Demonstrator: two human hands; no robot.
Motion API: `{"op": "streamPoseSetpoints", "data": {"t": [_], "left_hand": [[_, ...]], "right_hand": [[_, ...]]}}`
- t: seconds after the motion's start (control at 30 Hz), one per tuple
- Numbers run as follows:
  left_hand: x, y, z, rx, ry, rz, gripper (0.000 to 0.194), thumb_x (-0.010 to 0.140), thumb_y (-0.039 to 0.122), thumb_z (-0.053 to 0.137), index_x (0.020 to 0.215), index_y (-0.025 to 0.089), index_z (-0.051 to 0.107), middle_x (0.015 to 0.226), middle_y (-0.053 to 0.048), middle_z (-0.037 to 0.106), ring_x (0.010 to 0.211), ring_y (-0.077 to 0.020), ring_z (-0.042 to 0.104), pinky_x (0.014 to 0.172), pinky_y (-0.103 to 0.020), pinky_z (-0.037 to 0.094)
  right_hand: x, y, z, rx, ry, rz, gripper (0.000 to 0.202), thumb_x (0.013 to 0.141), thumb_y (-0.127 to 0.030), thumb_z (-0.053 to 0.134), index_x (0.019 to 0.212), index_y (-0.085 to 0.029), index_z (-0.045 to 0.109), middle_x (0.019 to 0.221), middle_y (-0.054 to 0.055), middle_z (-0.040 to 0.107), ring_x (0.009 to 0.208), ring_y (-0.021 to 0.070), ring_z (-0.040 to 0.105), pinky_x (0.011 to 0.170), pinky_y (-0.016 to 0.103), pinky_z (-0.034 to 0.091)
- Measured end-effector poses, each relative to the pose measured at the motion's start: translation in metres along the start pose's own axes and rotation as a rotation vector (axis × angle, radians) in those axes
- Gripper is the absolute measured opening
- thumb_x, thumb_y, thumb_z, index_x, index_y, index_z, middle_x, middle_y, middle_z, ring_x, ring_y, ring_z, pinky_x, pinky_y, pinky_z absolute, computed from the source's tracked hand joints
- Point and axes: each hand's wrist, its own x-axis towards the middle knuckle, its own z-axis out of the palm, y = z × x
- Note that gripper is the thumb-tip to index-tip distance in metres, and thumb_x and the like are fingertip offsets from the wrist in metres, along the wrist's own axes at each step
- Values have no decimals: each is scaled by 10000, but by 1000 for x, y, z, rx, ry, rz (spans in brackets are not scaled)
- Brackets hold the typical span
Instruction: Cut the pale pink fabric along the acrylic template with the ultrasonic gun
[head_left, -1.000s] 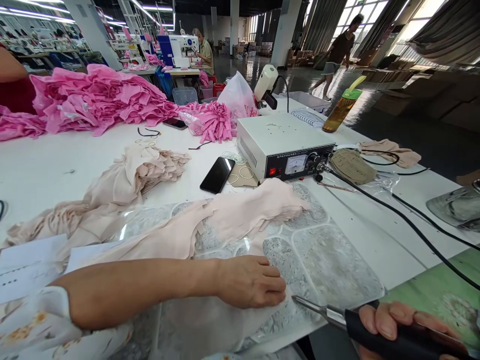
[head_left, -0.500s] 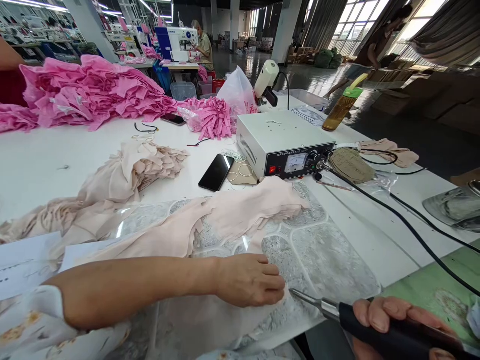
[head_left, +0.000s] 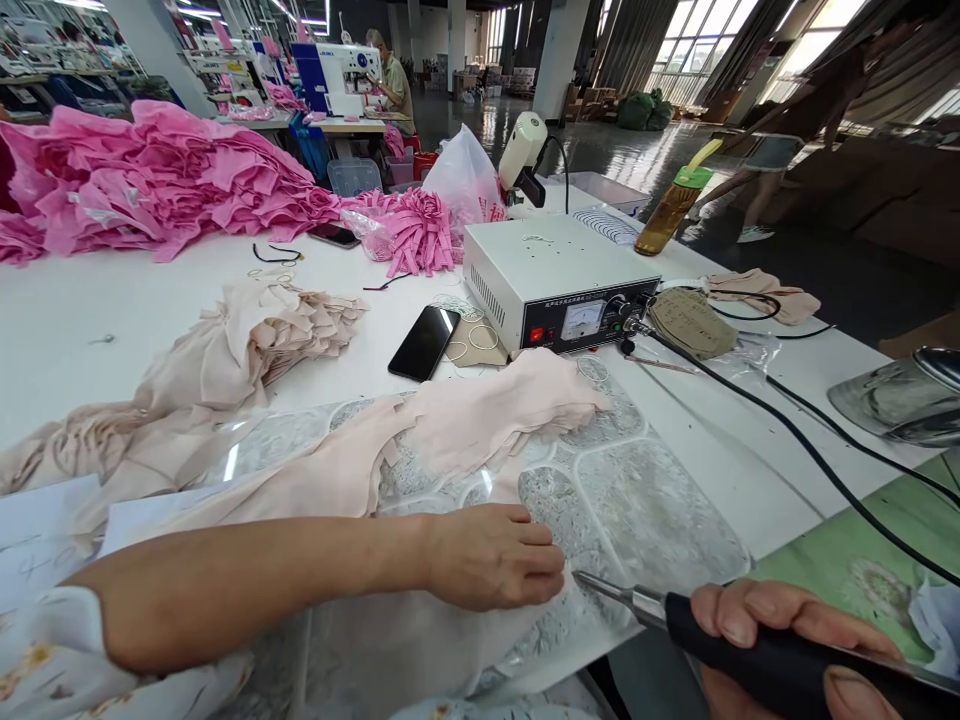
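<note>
My left hand (head_left: 495, 557) is closed, knuckles up and fingers curled down onto a thin pale pink fabric piece (head_left: 512, 482) on the grey patterned mat (head_left: 649, 500). My right hand (head_left: 795, 645) grips the black handle of a handheld ultrasonic cutter (head_left: 649, 605). The cutter's tapered metal tip points left and sits close to my left fingertips, low over the mat. Whether it touches the fabric I cannot tell. Beyond my left hand lies a stack of pale pink fabric pieces (head_left: 510, 405).
A control box (head_left: 562, 270) with a dial meter stands behind the mat, black cables running right. Around it are a phone (head_left: 424, 343), a bottle (head_left: 667, 215), a glass jar (head_left: 900, 395), beige fabric (head_left: 217, 350) and a bright pink fabric heap (head_left: 172, 180). Other people are beyond the table.
The view has shifted slightly, so the table things sit a little further left. Both hands and the cutter keep nearly the same places. A person behind has walked to the right.
</note>
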Motion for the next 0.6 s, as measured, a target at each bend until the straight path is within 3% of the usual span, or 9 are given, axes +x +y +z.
{"op": "streamPoseSetpoints", "data": {"t": [0.6], "left_hand": [[0,1,-4,28,31,-6,130,981,138,520,1002,90,640,842,-73,590,771,-159,534,658,-286,376]], "right_hand": [[-2,-8,16,-56,-31,-54,207,724,-368,680,719,-213,543,682,-19,463,538,117,463,454,289,469]]}}
